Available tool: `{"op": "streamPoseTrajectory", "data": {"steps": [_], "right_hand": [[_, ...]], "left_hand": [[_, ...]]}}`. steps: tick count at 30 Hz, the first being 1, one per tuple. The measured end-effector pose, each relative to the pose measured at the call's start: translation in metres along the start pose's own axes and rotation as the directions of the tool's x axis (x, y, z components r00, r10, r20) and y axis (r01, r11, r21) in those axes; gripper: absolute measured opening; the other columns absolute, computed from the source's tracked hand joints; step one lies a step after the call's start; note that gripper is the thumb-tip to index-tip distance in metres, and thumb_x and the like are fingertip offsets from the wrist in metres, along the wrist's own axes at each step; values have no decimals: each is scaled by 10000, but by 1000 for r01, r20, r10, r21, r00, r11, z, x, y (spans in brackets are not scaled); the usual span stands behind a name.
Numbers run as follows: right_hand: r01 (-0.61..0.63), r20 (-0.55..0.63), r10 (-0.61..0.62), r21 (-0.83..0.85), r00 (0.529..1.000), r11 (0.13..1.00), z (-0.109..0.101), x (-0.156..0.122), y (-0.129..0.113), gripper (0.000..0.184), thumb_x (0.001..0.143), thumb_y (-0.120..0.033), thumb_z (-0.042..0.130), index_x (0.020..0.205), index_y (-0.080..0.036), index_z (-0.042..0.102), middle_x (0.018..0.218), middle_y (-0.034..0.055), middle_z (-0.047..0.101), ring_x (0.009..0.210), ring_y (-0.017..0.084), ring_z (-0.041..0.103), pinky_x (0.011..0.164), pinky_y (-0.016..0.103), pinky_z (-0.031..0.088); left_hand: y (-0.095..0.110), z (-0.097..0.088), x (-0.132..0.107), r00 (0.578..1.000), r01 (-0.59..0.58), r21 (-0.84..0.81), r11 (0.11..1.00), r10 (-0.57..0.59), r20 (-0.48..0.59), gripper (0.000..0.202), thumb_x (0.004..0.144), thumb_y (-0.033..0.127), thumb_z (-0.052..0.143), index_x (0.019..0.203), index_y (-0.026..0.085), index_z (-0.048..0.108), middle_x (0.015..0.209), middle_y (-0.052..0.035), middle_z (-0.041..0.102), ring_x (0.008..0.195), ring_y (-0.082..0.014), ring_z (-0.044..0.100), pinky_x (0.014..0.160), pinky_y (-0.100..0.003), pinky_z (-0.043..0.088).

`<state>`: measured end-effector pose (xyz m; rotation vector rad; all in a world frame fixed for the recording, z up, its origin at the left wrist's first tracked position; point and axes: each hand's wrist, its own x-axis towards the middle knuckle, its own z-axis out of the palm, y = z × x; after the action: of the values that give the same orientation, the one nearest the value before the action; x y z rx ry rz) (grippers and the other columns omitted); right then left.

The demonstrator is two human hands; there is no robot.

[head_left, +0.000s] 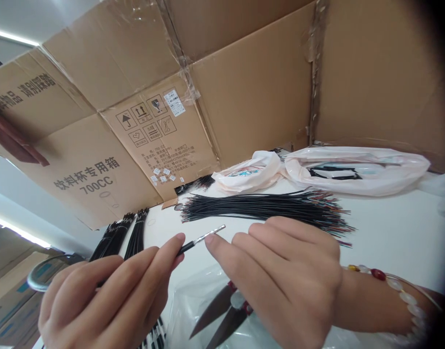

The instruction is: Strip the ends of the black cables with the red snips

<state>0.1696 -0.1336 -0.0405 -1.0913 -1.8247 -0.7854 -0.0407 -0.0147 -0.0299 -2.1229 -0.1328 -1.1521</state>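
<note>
My left hand (109, 295) pinches a thin black cable (186, 248) between thumb and forefinger. The cable's silvery bare end (210, 234) points up and to the right. My right hand (280, 276) is closed, and the tip of one finger touches that silvery end. Scissors (222, 312) with red on their handles come out from under my right hand, blades apart and pointing down to the left. Their grips are hidden behind my fingers, which appear wrapped around them.
Behind my hands lies a bundle of black cables (259, 206) with coloured wire ends. Two white bags (249, 172) with wires inside stand behind it. More black cable bundles (113, 237) lie at left. Cardboard (251, 102) walls the table's back; clear plastic (193, 295) lies below my hands.
</note>
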Motion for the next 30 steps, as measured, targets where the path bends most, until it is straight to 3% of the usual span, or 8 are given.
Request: {"op": "streamPoseTrajectory", "data": {"steps": [4, 7, 11, 15, 20, 25, 27, 30], "right_hand": [[-39, 15, 38, 55, 999, 998, 0, 2, 3, 268, 870, -128, 460, 647, -201, 588, 560, 6, 542, 491, 120, 363, 452, 317, 230], [-194, 89, 180, 205, 980, 959, -7, 7, 10, 128, 863, -236, 596, 743, -195, 590, 580, -29, 558, 517, 101, 414, 489, 292, 294], [-496, 359, 354, 487, 864, 719, -20, 14, 25, 305, 917, -502, 583, 946, -199, 565, 786, -10, 619, 652, 111, 529, 565, 252, 384], [-631, 567, 314, 539, 762, 559, -20, 16, 37, 267, 1034, -422, 370, 1017, -215, 538, 925, -2, 596, 791, 114, 532, 662, 237, 420], [-619, 565, 283, 586, 775, 523, -13, 16, 38, 193, 1016, -385, 442, 997, -212, 526, 884, -18, 532, 781, 106, 477, 686, 237, 397], [-799, 770, 212, 585, 602, 142, 10, 16, 42, 391, 863, -536, 658, 867, -149, 600, 666, -62, 365, 594, 74, 321, 512, 223, 251], [-853, 857, 46, 516, 514, -77, 23, 12, 45, 455, 886, -580, 603, 915, -128, 649, 600, -87, 260, 531, 70, 198, 473, 240, 161], [-836, 879, -152, 357, 451, -416, 37, 8, 40, 422, 902, -538, 610, 1016, -134, 653, 565, -114, 186, 518, 77, 75, 457, 244, 92]], "left_hand": [[1, 4, 4, 999, 21, -53, 998, -23, -46, 344, 798, 144, 737, 1120, 261, 707, 690, 13, 718, 569, -171, 551, 550, -377, 391], [-5, 12, 13, 993, 104, -190, 976, -113, -37, 142, 863, 180, 665, 955, 265, 731, 699, 9, 700, 606, -163, 526, 593, -384, 357], [-21, 27, 17, 990, 128, -453, 882, -142, 4, 126, 911, 282, 615, 863, 275, 731, 686, 12, 668, 645, -164, 509, 652, -408, 339], [-29, 37, 15, 993, 78, -602, 794, -114, -21, 121, 916, 267, 611, 928, 258, 731, 701, 8, 691, 624, -153, 509, 650, -405, 363], [-25, 37, 14, 997, 26, -600, 799, -64, -43, 200, 920, 186, 578, 915, 306, 738, 633, 21, 711, 696, -190, 593, 628, -399, 451], [-5, 18, 17, 998, -66, -547, 835, 45, -52, 202, 934, 231, 567, 898, 278, 761, 689, 18, 750, 688, -182, 594, 556, -358, 470], [6, 7, 25, 999, 15, -487, 873, 10, 48, 214, 941, 215, 554, 901, 260, 759, 757, 25, 771, 666, -167, 587, 546, -348, 460], [20, -3, 38, 980, -72, -521, 851, 156, 120, 251, 953, 170, 516, 873, 208, 750, 797, 49, 781, 593, -117, 600, 478, -300, 459]]}}
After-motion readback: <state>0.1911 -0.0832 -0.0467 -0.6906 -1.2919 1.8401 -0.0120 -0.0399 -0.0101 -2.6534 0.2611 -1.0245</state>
